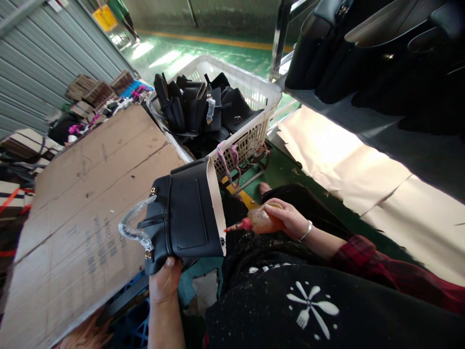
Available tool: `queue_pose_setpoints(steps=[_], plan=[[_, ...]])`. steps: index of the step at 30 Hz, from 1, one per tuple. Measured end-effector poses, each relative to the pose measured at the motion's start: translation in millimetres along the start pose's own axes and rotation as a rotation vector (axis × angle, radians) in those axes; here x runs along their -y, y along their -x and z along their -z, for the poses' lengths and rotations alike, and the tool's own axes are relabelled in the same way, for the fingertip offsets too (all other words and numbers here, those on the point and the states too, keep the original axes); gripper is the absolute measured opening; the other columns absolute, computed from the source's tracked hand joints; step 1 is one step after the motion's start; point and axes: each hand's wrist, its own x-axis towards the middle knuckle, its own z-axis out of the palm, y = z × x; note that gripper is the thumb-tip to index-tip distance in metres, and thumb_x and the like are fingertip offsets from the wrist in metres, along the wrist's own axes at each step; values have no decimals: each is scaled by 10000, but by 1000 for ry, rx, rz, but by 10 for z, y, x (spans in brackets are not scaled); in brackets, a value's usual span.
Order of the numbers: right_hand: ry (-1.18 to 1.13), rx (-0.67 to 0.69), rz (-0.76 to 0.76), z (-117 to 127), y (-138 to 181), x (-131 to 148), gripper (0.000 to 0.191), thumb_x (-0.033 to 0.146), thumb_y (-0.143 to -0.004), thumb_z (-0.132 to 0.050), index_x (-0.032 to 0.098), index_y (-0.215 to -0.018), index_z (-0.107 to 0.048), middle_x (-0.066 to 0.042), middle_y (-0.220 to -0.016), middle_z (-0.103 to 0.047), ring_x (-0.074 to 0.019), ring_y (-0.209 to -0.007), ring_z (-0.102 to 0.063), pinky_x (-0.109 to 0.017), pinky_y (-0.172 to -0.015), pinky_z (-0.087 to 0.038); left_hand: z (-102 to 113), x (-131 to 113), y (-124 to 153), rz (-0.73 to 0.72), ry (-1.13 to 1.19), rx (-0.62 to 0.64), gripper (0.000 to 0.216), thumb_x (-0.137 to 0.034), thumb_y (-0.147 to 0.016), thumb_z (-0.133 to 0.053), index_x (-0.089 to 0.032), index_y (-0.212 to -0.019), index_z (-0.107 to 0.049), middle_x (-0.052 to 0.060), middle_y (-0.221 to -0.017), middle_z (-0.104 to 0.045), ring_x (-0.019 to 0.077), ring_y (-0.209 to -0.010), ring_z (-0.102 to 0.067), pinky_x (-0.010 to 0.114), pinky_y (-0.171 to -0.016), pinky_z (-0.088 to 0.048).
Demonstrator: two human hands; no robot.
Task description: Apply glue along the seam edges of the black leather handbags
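My left hand (165, 279) grips a black handbag (187, 211) by its lower side, the thumb pressed on the leather. The bag lies tilted over the cardboard edge, its plastic-wrapped handle (132, 225) pointing left and a pale inner edge facing me on the right. In my right hand (290, 220) is a squeeze bottle (267, 218) with amber contents and a red nozzle. The nozzle tip is at or very close to the bag's pale edge; I cannot tell whether it touches.
Cardboard (94, 194) covers the table on the left. A white plastic basket (247, 140) full of black bag pieces stands ahead. Several black bags (378, 72) fill a shelf at the right, above brown paper (348, 169). Stacked parts (87, 94) lie far left; a person (119, 12) is in the distance.
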Motion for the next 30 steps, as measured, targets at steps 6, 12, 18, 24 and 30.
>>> queue_pose_setpoints(steps=[6, 12, 18, 24, 30], plan=[[-158, 119, -122, 50, 67, -2, 399, 477, -594, -839, 181, -803, -670, -33, -748, -688, -186, -665, -631, -305, -628, -491, 7, 69, 40, 48, 105, -50, 559, -292, -461, -906, -237, -984, -717, 90, -1089, -712, 331, -1184, -578, 492, -1013, -474], [-535, 356, -361, -37, 305, -9, 320, 483, -740, -740, 203, -893, -730, -90, -934, -759, -243, -819, -704, -485, -894, -513, -166, 253, 279, 138, 277, -137, 529, -207, -510, -893, -254, -1007, -717, 33, -1022, -739, 266, -1152, -615, 391, -1013, -482], [-647, 457, -317, -426, 501, 37, 315, 480, -679, -809, 241, -876, -755, -69, -918, -774, -265, -886, -709, -585, -1057, -386, -428, 275, 466, 162, 335, -225, 360, -91, -682, -772, -234, -1010, -730, 37, -1022, -747, 227, -1141, -630, 303, -1031, -441], [-645, 393, -272, -668, 477, 65, 312, 450, -639, -841, 238, -855, -763, -70, -913, -776, -276, -899, -706, -595, -1079, -352, -404, 164, 549, 255, 449, -207, 283, -67, -774, -704, -185, -1031, -724, 72, -1081, -731, 220, -1072, -661, 295, -970, -499], [-636, 429, -232, -687, 420, -61, 342, 453, -657, -829, 245, -922, -771, -74, -978, -772, -289, -928, -707, -543, -1047, -402, -284, 270, 515, 376, 535, -410, 173, -1, -795, -642, -151, -730, -702, 59, -858, -743, 156, -767, -705, 260, -774, -587]])
